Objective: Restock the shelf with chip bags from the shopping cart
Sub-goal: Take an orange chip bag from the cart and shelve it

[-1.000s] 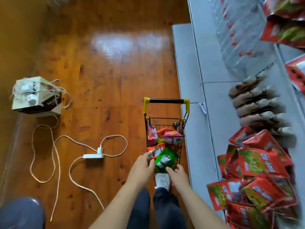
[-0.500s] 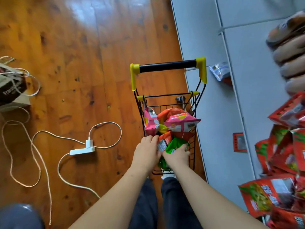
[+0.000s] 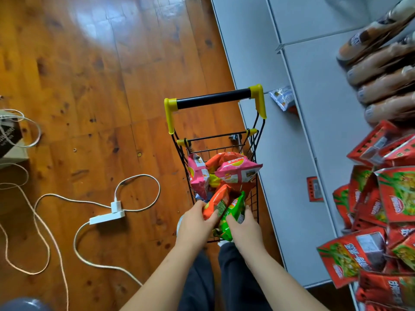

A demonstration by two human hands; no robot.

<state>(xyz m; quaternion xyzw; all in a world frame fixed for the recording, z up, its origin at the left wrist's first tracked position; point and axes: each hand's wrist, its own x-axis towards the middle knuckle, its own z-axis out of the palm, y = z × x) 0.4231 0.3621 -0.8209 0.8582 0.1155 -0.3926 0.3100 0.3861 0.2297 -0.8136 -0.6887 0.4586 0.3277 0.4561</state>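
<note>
A small black wire shopping cart [image 3: 256, 167] with a yellow-ended handle stands on the wood floor beside the grey shelf [image 3: 298, 153]. Pink chip bags [image 3: 235, 172] and an orange one fill its far half. At the near end my left hand [image 3: 196, 221] grips an orange chip bag [image 3: 216, 202]. My right hand [image 3: 243, 227] grips a green chip bag [image 3: 233, 212] next to it. Both bags stick up out of the cart. What lies under them is hidden.
Red snack bags [image 3: 386, 212] are piled on the shelf at the right, with brown packs [image 3: 386, 86] above them. A small silver packet [image 3: 281, 98] lies on a lower ledge. A white power strip and cables [image 3: 107, 216] trail over the floor left of the cart. A box [image 3: 9, 140] sits at far left.
The view has dropped and closed in on the cart. My left hand has taken hold of the orange bag, and both bags have come up out of the cart.
</note>
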